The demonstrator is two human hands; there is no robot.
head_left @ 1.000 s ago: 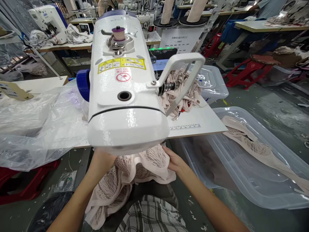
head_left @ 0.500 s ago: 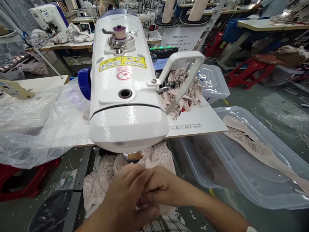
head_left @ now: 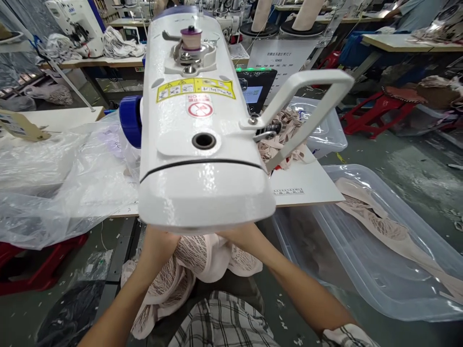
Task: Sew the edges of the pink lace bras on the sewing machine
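1. Left hand (head_left: 159,239), lower centre of the frame: reaches up under the sewing machine (head_left: 197,135) head. Its fingers are hidden by the machine, so I cannot tell how far they are closed or whether they grip anything. The wrist lies against the lace garment (head_left: 188,270).
2. Right hand (head_left: 240,234), just right of the left: likewise tucked under the machine head, fingers out of sight; grip cannot be determined.
3. Lace garment: pink, bunched between the two forearms below the machine, draping down towards the lap at the bottom centre.
4. Surroundings: white worktop (head_left: 307,185) carries the machine; a plastic sheet (head_left: 54,183) covers the left side; a pile of straps (head_left: 285,140) lies behind the thread guide (head_left: 307,106); a clear bin (head_left: 379,250) at lower right holds more lace pieces.
5. Risk, in my judgement: both hands work unseen close to the needle area, so a finger strike is possible. Bunched fabric could fold under and be stitched double, or loose lace could snag.
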